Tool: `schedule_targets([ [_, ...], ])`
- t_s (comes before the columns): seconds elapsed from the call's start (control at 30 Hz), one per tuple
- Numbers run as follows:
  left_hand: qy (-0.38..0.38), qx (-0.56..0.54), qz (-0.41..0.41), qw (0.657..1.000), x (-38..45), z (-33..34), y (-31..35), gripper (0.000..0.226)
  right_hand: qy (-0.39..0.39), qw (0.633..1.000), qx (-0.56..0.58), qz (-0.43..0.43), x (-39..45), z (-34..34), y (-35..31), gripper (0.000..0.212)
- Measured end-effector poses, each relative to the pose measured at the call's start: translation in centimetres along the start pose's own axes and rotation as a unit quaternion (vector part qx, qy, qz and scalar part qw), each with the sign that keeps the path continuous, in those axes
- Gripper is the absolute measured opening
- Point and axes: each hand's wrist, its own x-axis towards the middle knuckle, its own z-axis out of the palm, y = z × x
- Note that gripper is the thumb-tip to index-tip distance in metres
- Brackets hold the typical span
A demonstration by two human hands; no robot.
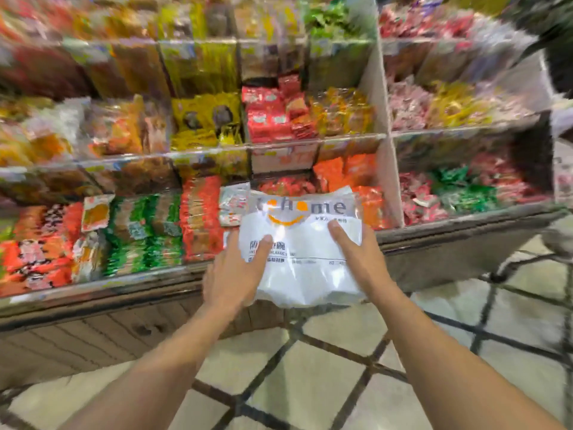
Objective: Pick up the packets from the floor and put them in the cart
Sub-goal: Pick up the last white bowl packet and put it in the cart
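Observation:
I hold a large white plastic packet with grey lettering and an orange smile printed on it, raised in front of the snack shelves. My left hand grips its left edge, thumb on the front. My right hand grips its right edge, thumb on top. The black wire frame of the cart shows at the right edge, below and to the right of the packet; most of the cart is out of view. The picture is blurred.
Tiered shelves with clear fronts, full of coloured snack packets, fill the upper view. A wooden base runs below them. The floor is pale tile with dark diagonal lines.

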Motion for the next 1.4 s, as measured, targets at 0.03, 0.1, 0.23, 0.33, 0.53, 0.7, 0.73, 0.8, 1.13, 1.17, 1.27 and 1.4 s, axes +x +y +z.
schedule_targets([
  [0.03,-0.009,-0.004,0.029,1.0,0.1,0.9,3.1,0.082,0.022,1.0,0.006,-0.004,0.3,-3.2,-0.7,0.068],
  [0.1,-0.029,-0.015,0.082,0.996,0.1,3.6,9.2,0.076,0.071,0.997,0.013,-0.015,0.5,-9.8,-1.5,0.066],
  [0.23,-0.086,-0.05,0.157,0.983,-1.8,11.2,22.0,0.067,0.163,0.986,0.018,0.004,0.4,-24.1,-0.9,0.098],
  [0.33,-0.122,-0.05,0.212,0.968,-5.0,18.1,31.0,0.068,0.212,0.976,0.038,0.017,0.3,-35.5,1.2,0.103],
  [0.53,-0.207,-0.055,0.287,0.934,-12.8,32.2,47.9,0.068,0.33,0.942,0.04,0.044,-1.8,-56.2,6.0,0.118],
  [0.7,-0.238,-0.02,0.341,0.909,-18.3,41.9,59.0,0.076,0.387,0.92,0.048,0.042,-3.0,-70.1,9.3,0.099],
  [0.73,-0.249,-0.027,0.347,0.904,-19.3,43.7,61.0,0.077,0.4,0.914,0.044,0.042,-3.2,-72.6,9.9,0.098],
  [0.8,-0.268,-0.03,0.353,0.896,-20.9,47.3,65.1,0.083,0.427,0.902,0.039,0.047,-2.9,-77.4,11.2,0.091],
  [1.13,-0.331,-0.034,0.406,0.852,-23.9,67.9,84.4,0.071,0.473,0.876,0.049,0.086,5.4,-100.1,18.2,0.099],
  [1.17,-0.338,-0.037,0.403,0.85,-23.9,69.9,86.4,0.069,0.482,0.87,0.054,0.092,6.5,-102.3,18.7,0.099],
  [1.27,-0.336,-0.022,0.406,0.849,-24.2,75.3,92.2,0.073,0.501,0.855,0.067,0.113,9.3,-108.9,19.7,0.098],
  [1.4,-0.32,0.005,0.422,0.848,-25.2,81.6,99.2,0.083,0.499,0.854,0.088,0.119,12.4,-117.3,21.4,0.102],
])
